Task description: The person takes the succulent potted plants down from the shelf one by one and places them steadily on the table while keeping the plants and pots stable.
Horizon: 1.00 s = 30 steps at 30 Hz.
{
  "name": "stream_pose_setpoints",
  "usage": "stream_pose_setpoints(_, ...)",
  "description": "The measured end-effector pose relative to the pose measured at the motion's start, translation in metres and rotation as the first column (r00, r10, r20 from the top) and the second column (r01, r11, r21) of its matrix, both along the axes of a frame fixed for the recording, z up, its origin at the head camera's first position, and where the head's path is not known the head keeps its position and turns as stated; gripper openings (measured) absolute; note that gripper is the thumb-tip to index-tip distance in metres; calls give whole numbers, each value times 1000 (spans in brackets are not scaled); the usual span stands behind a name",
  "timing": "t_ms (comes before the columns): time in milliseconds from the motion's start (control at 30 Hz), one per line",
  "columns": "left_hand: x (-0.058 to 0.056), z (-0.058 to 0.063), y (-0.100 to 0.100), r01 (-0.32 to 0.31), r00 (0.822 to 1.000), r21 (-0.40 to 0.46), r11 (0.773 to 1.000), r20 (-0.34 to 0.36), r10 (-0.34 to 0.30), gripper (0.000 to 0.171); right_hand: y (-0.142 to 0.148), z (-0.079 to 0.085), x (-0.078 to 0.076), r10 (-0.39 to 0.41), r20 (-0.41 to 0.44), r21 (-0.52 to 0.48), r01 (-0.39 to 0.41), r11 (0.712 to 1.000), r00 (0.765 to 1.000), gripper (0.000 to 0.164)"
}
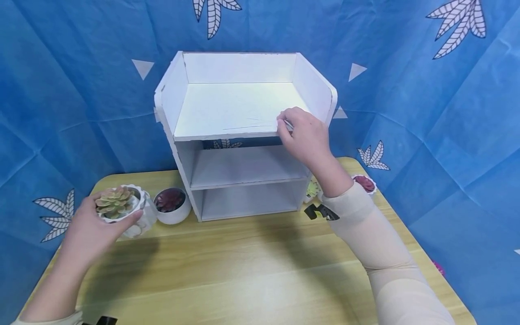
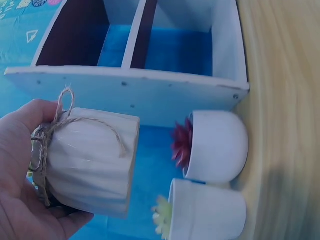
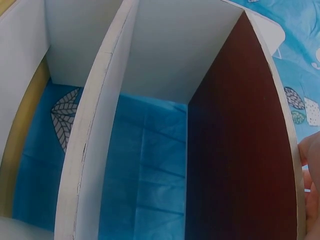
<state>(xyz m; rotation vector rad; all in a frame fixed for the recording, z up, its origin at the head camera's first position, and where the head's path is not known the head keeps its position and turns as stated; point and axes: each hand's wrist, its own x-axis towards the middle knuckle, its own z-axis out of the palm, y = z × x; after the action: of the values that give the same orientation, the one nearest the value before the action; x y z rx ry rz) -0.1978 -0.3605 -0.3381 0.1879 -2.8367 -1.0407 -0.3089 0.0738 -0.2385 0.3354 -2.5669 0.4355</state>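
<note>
My left hand (image 1: 95, 223) grips a white ribbed pot (image 2: 92, 160) with twine tied round its rim, held up off the table left of the shelf. A pale green succulent with pinkish tips (image 1: 115, 202) fills its top. My right hand (image 1: 306, 135), fingers curled, is at the right front edge of the top board of a white shelf unit (image 1: 239, 108). In the right wrist view those fingers (image 3: 312, 165) show just beyond the board's edge. A thin white streak shows between them; whether they hold something I cannot tell.
Left of the unit stands a round white pot with a dark red succulent (image 1: 172, 207); the left wrist view shows another white pot (image 2: 207, 210) beside it. Right of the unit are a green plant (image 1: 312, 189) and a red one (image 1: 364, 183). A blue curtain (image 1: 81, 90) hangs behind the wooden table (image 1: 227, 266).
</note>
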Motion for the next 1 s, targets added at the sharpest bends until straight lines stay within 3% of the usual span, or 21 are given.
stream_pose_setpoints(200, 2, 1, -14, -64, 998, 8, 998, -17, 64, 104, 1, 0, 1, 5, -3, -2, -5, 1000, 1000, 35)
stream_pose_setpoints(533, 2, 1, -36, -164, 986, -37, 986, 28, 165, 116, 1, 0, 2, 14, -1, 2, -14, 1000, 1000, 37)
stream_pose_setpoints(1000, -2, -2, -53, -233, 972, -6, 972, 4, 233, 109, 1, -1, 1, 15, -12, 4, -15, 1000, 1000, 36)
